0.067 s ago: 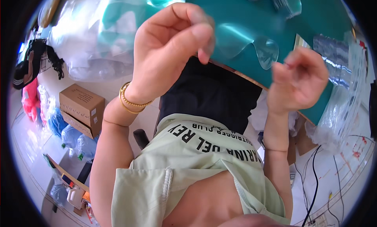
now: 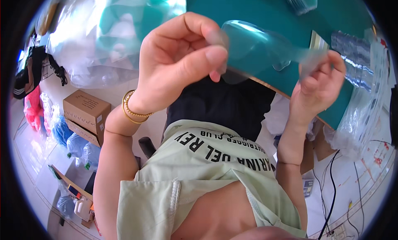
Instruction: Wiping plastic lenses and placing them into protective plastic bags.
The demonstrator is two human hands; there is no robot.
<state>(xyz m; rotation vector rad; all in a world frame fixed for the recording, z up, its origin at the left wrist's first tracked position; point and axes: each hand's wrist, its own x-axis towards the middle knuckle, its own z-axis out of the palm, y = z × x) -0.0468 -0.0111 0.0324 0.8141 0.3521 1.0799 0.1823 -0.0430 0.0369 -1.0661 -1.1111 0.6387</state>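
A clear, curved plastic lens sheet (image 2: pixel 253 43) spans the gap between my hands, above the green tabletop. Its left end is pinched between the thumb and fingers of my left hand (image 2: pixel 182 59), which wears gold bracelets. The fingers of my right hand (image 2: pixel 317 84) are closed on a hazy, see-through end (image 2: pixel 313 61). Whether that end belongs to the same sheet or to a thin film over it, I cannot tell. Below it shows a clear rounded plastic edge (image 2: pixel 282 65). Several similar clear pieces (image 2: pixel 302 1) lie stacked at the far right.
A large clear plastic bag (image 2: pixel 91 41) covers the table's far left. Silvery packs (image 2: pixel 352 59) and clear wrapping (image 2: pixel 360 124) lie along the right side of the green table (image 2: pixel 232 3). A cardboard box (image 2: pixel 86 113) stands on the floor at left; black cables (image 2: pixel 331 194) run at right.
My right hand has closed on the hazy clear end and moved slightly. My left hand has come down a little. The clear sheet now stretches across between them.
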